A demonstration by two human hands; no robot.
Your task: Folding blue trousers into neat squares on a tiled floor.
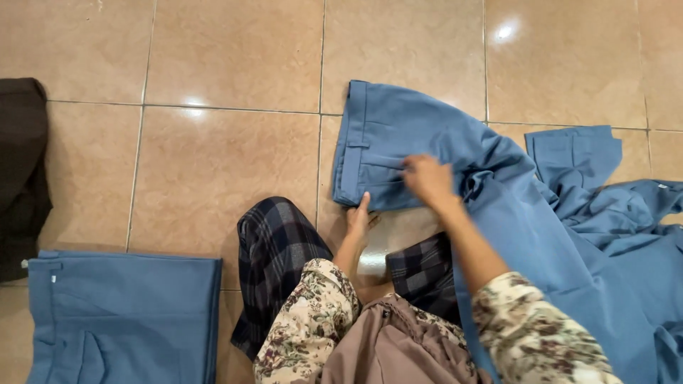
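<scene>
Item: blue trousers (398, 135), flattening in hand on tiled floor (213, 163).
Waistband pinned by left hand (358, 217), fingers extended; right hand (427, 179) pressed flat; legs to be straightened next.

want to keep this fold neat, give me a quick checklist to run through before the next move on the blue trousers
1. Waistband of the blue trousers flat on the tiled floor: ok, it lies straight along the left edge.
2. Left hand at the lower waistband corner: ok, fingertips reach the edge.
3. Right hand on the cloth: ok, it rests on the seat area, though slightly blurred.
4. Trouser legs smoothed: not ok, the cloth to the right is bunched and creased.
5. Other blue garment kept apart: cannot tell, it overlaps the trouser cloth.
6. Folded blue trousers out of the way: ok, they lie apart at lower left.
</scene>
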